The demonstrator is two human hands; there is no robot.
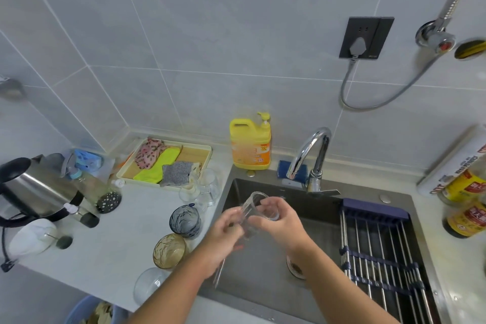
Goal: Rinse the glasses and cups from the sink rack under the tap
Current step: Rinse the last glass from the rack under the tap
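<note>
Both your left hand [226, 230] and right hand [279, 221] curl round the tilted clear glass [254, 209], held over the sink [263, 268] at 8 o'clock from the tap [313, 151]; risk: wet grip slips, glass strikes steel, chips.

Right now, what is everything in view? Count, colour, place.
sink: one, dark steel, centre
clear glass: one, transparent, over the sink
tap: one, chrome, behind the sink
sink rack: one, steel and navy, sink's right side
detergent bottle: one, yellow, left of the tap
tray: one, cream, holding cloths, counter back
blue glass: one, counter beside sink
amber glass: one, counter beside sink
kettle: one, steel, counter's left
left hand, right hand: two, both grip the clear glass
</note>
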